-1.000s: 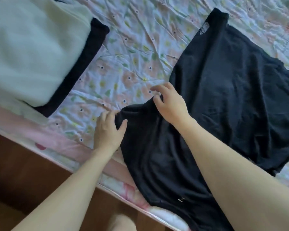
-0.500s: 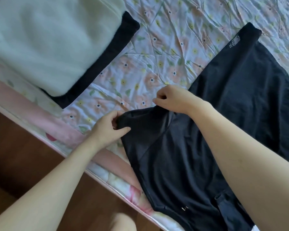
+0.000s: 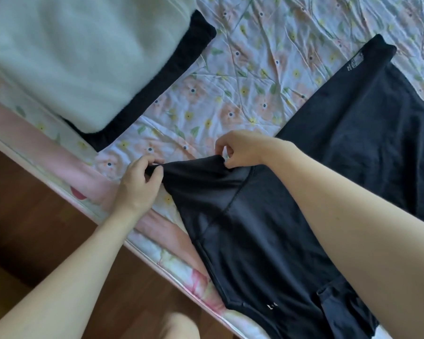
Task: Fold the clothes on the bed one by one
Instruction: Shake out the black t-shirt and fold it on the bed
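Note:
A black garment (image 3: pixel 267 241) lies spread over the floral bed sheet (image 3: pixel 255 69), reaching from the bed's near edge toward the far right. Its near-left sleeve is lifted off the sheet. My left hand (image 3: pixel 138 184) pinches the sleeve's left end. My right hand (image 3: pixel 240 149) pinches the sleeve's far edge, with my right forearm crossing over the garment's body. A folded white fluffy garment with a black trim (image 3: pixel 83 57) rests at the upper left of the bed.
The bed's pink-edged side (image 3: pixel 66 177) runs diagonally from the left to the bottom middle. Brown wooden floor (image 3: pixel 34 228) lies below it. A bare knee (image 3: pixel 181 326) shows at the bottom.
Both hands went from resting flat on the black sleeve to pinching it and raising it off the sheet. The view shifted, bringing the white garment further in.

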